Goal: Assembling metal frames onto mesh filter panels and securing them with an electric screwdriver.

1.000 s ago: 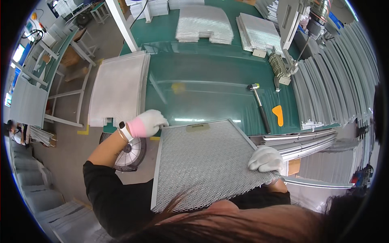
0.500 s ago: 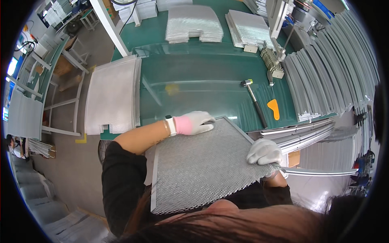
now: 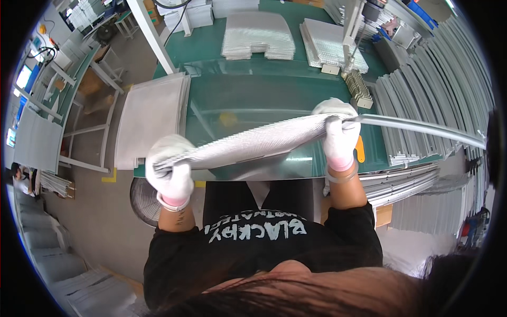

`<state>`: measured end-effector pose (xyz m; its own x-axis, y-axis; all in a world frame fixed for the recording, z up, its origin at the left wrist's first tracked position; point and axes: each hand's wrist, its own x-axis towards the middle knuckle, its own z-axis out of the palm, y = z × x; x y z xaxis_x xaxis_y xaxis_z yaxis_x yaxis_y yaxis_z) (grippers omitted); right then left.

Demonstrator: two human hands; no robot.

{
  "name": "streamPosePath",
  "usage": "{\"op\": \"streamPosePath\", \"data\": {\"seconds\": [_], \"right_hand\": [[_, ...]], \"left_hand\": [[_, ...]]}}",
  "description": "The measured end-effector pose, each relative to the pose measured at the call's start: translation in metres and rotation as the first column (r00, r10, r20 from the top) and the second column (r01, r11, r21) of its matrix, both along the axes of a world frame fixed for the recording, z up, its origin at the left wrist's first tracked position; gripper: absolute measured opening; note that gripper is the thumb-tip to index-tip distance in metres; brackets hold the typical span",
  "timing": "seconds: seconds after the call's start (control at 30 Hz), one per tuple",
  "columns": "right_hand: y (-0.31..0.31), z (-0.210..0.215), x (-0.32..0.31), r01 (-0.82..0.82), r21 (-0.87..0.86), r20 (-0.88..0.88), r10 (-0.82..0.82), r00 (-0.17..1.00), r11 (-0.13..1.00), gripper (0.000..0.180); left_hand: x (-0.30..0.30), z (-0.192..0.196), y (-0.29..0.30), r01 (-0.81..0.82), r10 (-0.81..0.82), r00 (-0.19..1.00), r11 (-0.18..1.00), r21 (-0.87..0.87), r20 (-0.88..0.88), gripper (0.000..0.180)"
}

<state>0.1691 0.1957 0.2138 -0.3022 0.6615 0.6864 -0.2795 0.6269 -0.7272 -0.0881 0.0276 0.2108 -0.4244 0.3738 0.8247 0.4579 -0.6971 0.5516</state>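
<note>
A silver mesh filter panel [image 3: 259, 141] is held up over the table's near edge, tilted so that I see it almost edge-on. My left hand [image 3: 170, 168], in a white glove with a pink cuff, is closed round its left end. Gloved the same way, my right hand [image 3: 339, 134] grips its right end. From beside the right hand a long thin metal frame strip [image 3: 420, 127] runs out to the right, attached to the panel as far as I can tell. An orange scraper [image 3: 360, 149] shows partly behind my right wrist.
On the green table [image 3: 248, 90] lie a white mesh stack [image 3: 150, 119] at left and clear-wrapped stacks [image 3: 257, 34] at the back. A metal block row [image 3: 358, 90] sits under a machine arm. Grey frames [image 3: 438, 87] crowd the right; a floor fan [image 3: 145, 201] stands below left.
The panel has gone from lying flat before my body to raised and nearly edge-on, further forward. My left hand has moved from its far edge to its left end. The hammer is now hidden.
</note>
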Motion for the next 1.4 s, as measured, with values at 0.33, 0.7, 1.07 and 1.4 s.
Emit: {"op": "streamPosePath", "data": {"seconds": [0.33,0.7,1.07,1.4], "right_hand": [[-0.009,-0.023,0.03,-0.382,0.066,-0.003,0.383,0.924,0.922,0.025],[-0.069,-0.05,0.071,-0.388,0.158,0.031,0.388,0.921,0.908,0.031],[-0.066,-0.055,0.072,-0.414,0.124,-0.021,0.419,0.908,0.902,0.038],[-0.024,-0.019,0.017,-0.13,-0.21,-0.072,0.118,0.99,0.969,0.03]], "left_hand": [[-0.02,-0.017,-0.013,0.752,-0.741,0.611,0.653,-0.089,-0.277,0.036],[-0.042,-0.103,0.003,0.006,-0.85,0.361,0.414,-0.91,-0.384,0.061],[-0.045,-0.125,-0.005,-0.252,-0.692,0.543,0.406,-0.878,-0.476,0.047],[-0.013,-0.072,-0.023,0.589,-0.531,0.808,0.727,-0.352,0.255,0.057]]}}
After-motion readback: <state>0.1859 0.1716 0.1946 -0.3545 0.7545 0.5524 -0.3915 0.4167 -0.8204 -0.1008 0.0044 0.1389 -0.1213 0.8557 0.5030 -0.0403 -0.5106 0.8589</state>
